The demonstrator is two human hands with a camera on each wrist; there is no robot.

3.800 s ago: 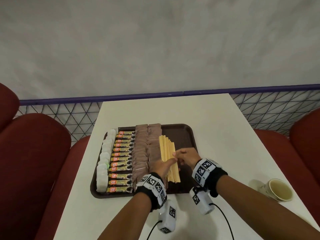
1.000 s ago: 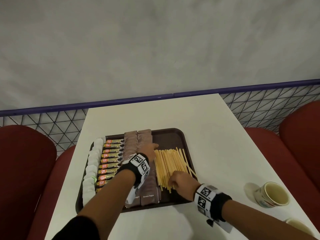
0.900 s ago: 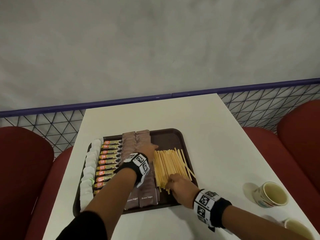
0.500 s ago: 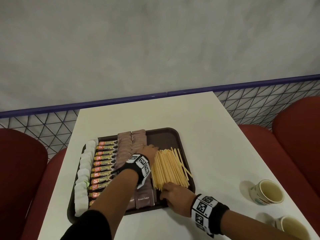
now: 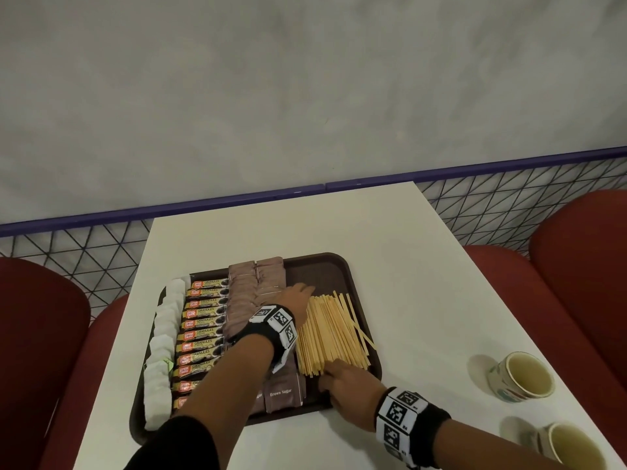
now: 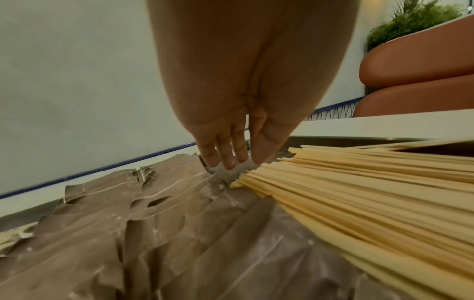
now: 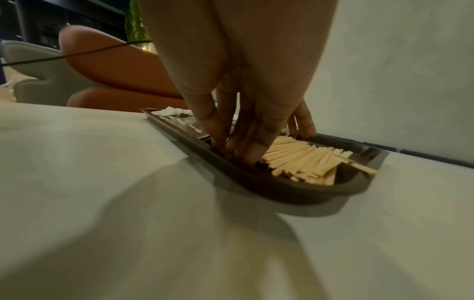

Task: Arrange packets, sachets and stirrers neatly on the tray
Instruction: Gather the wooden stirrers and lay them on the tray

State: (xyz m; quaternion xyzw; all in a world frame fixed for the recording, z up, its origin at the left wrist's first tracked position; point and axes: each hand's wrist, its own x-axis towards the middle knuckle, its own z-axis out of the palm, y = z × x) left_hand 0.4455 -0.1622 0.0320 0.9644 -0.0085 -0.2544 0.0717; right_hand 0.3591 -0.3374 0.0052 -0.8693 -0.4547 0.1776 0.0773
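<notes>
- The right hand [image 5: 351, 385] sat nearest the person, its wrist over the desk [image 5: 424, 300] and its fingers reaching over the near rim of the tray [image 5: 375, 359]. The fingers were straight and close together, tips down on the tray floor and butted against the near ends of the stirrers [image 5: 330, 334]; it pushed and held nothing.
- The stirrers lay just beyond those fingertips as a loose sheaf, fanned out toward the far-right, with one or two strays angled across the tray's right edge. They looked like thin, light wooden strips: stiff along their length, quick to skid and splay, and easy to snap if bent. I judged they would be best squared up by pressing flat fingers on both ends and on the sheaf's long sides, not by pinching single sticks.
- The left hand [image 5: 298, 295] reached further, its forearm crossing over the brown sugar sachets [image 5: 285, 393]. Its fingers were straight and together, tips down on the tray beside the far-left corner of the sheaf; it gripped nothing.
- To the left of that hand lay the brown sachets in two overlapping columns. They looked soft, flat and crinkly, and likely to slide over one another under the forearm.
- Further left sat the column of granule packets [image 5: 203, 320], then the white sachets [image 5: 163, 337] along the tray's left edge, both well clear of either hand.
</notes>
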